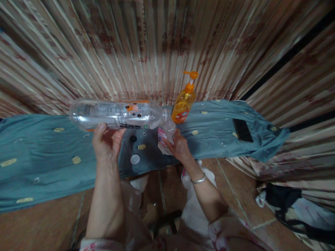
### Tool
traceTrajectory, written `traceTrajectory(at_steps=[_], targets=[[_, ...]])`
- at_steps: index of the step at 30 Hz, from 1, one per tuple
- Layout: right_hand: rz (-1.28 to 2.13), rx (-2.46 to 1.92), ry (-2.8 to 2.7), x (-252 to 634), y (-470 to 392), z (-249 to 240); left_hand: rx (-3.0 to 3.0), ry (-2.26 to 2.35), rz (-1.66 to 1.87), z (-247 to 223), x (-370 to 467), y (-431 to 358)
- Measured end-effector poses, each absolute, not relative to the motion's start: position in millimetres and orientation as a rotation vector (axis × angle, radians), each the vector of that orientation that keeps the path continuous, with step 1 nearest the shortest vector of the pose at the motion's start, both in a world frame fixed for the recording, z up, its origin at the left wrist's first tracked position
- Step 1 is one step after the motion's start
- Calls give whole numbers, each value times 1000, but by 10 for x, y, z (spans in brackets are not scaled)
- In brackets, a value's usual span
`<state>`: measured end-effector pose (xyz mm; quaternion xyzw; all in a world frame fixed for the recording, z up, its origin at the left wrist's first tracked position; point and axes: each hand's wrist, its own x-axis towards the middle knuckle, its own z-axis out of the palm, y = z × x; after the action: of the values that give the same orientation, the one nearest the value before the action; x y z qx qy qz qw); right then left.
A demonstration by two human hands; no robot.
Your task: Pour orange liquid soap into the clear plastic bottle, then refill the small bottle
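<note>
A large clear plastic bottle (110,113) with an orange and black label lies almost level in the air, its neck to the right. My left hand (108,139) is closed around its underside. The bottle's mouth is at the top of a small clear bottle (167,132) with a pink label, where the two appear to meet. My right hand (179,144) grips that small bottle, which stands about upright over the cloth. Below the large bottle, a black cap (133,138) and a white round lid (135,159) rest on the teal cloth (60,146).
Just behind my right hand stands an orange pump bottle (183,104) with yellow liquid. A black phone (243,130) lies on the right part of the cloth. Pleated curtains (157,45) hang close behind. On the tiled floor at right is a dark and white bag (293,209).
</note>
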<state>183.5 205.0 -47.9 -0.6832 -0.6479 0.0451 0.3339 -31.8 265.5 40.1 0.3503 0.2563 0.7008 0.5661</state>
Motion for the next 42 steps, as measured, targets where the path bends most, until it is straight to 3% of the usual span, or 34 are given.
traceTrajectory(at_steps=[42], targets=[[32, -1764, -1705, 1836, 2069, -532, 831, 615, 1629, 431, -312, 2643]])
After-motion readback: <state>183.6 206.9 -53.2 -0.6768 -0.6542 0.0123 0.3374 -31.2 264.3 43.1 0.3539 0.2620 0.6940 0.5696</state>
